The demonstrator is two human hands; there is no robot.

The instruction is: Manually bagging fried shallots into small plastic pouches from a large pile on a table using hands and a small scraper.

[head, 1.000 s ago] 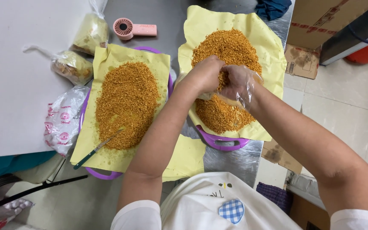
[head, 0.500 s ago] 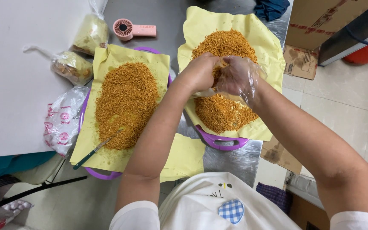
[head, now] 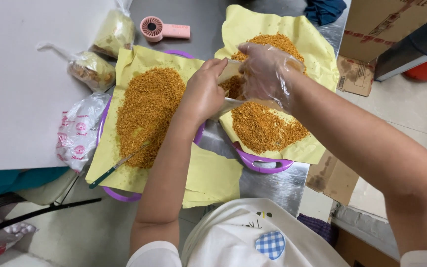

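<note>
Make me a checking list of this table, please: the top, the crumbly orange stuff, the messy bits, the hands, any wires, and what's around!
Surface: steel table, partly covered by a white board.
Job's things: orange crumbs heaped on yellow paper over purple trays; a second heap on the right tray; small clear bag held between both hands.
Clutter: two filled bags, pink handheld fan, printed plastic wrapper, green-handled tool lying in the crumbs.
Grippers: left hand bare, gripping the bag; right hand in a clear glove, at the bag.
Cables: nothing seen.
Surroundings: cardboard boxes, tiled floor.
</note>
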